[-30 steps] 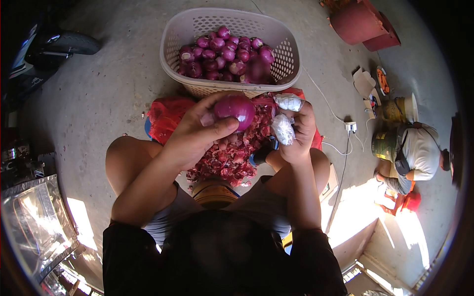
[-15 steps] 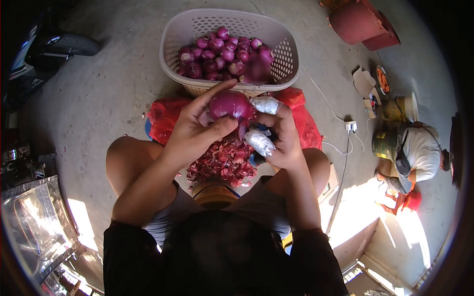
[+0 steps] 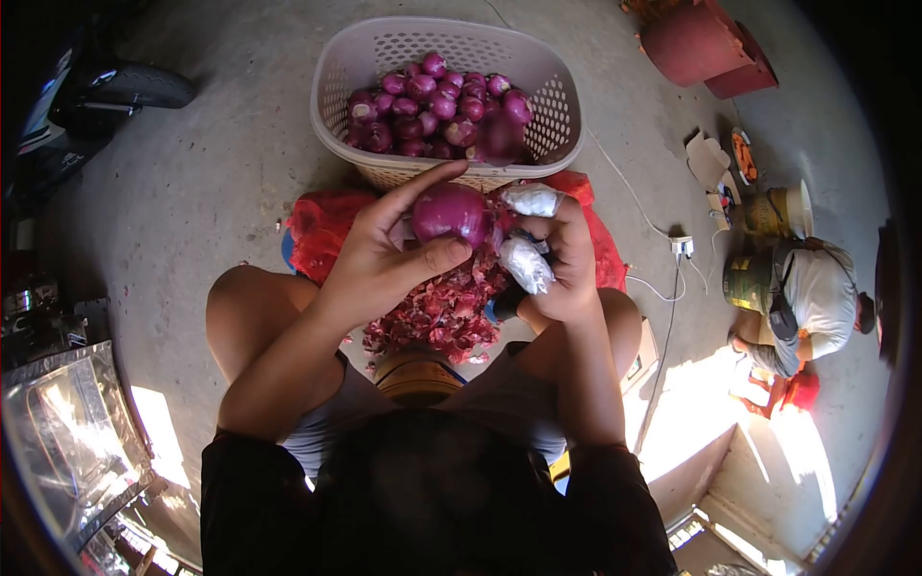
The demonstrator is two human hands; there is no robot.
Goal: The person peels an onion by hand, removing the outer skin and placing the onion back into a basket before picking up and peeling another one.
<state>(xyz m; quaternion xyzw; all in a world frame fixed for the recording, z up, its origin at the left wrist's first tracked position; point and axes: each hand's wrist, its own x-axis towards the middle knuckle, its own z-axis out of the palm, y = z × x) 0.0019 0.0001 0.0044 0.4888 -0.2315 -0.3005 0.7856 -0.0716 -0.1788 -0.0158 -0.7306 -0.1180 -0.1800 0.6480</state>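
Observation:
A red onion is held between the fingers and thumb of my left hand, above the heap of skins. My right hand is closed at the onion's right end, pinching loose onion skin. Silvery wrapping covers its thumb and one finger. Something dark shows inside the right palm, too hidden to name. Below the hands, a pile of papery red onion skins fills a container between my legs. Beyond them stands a perforated plastic basket with many shiny onions in it.
Red mesh sacks lie beside the pile. On the right are a white power socket with cords and a bent-over person near buckets. Red tubs stand at the upper right, a motorbike wheel at the left.
My right hand has moved slightly right, drawing onion skin outward from the onion's end. The onion has turned a little in my left hand, which stays nearly in place.

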